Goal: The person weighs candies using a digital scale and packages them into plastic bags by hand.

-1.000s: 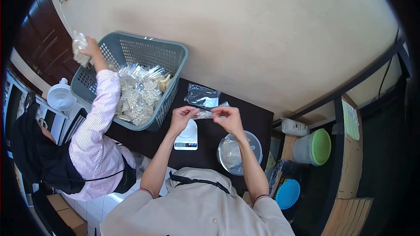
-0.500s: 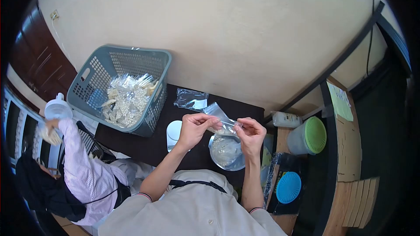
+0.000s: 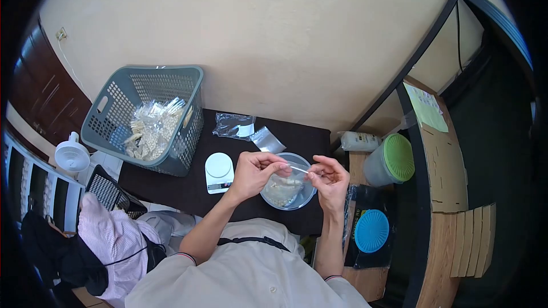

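Observation:
A small clear zip bag hangs stretched between my hands, with pale contents low in it. My left hand pinches one end of its top edge. The other end is pinched between thumb and finger of my right hand. Right below is a translucent round bowl; what lies inside is partly hidden by the bag. Left of the bowl stands a white kitchen scale. Behind it lie a clear plastic packet and a flat silvery bag.
A grey-green basket with many filled clear bags stands on the dark table. At right are a green-lidded tub, a blue lid and a wooden shelf. A co-worker is at lower left, near a white fan.
My hands still grip the bag, whose top edge is now pulled into a narrow line. The view has shifted slightly. The co-worker's raised arm has come down from the fan.

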`<state>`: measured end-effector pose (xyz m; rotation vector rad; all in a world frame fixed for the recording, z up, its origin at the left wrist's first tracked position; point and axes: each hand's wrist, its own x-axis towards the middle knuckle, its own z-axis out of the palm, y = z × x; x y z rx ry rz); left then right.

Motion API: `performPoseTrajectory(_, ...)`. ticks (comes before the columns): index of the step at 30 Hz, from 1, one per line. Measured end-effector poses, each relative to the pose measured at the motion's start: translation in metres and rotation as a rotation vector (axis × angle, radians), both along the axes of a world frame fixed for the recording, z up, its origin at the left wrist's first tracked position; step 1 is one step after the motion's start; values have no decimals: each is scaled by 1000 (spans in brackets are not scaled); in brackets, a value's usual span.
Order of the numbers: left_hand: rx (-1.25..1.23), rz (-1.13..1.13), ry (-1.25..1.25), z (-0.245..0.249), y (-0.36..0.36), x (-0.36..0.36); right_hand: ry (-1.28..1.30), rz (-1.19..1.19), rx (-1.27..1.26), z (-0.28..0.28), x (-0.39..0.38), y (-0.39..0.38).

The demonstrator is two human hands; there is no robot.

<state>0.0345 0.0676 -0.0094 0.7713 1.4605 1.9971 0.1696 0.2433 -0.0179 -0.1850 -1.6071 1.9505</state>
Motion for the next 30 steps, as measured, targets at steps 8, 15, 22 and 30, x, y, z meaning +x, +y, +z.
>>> performPoseTrajectory(8, -32, 46, 136, 5, 10, 38, -6, 4, -10, 0, 27, 7)
performPoseTrajectory(15, -14, 111, 158, -2, 20, 74, -61, 19, 46, -3, 52, 18)
performPoseTrajectory(22, -105, 36, 44, -9, 13, 82, -136, -39, 8, -2, 65, 9)
performPoseTrajectory(30, -89, 171, 199, -3, 5, 83, -124, 6, 117, 11, 60, -3)
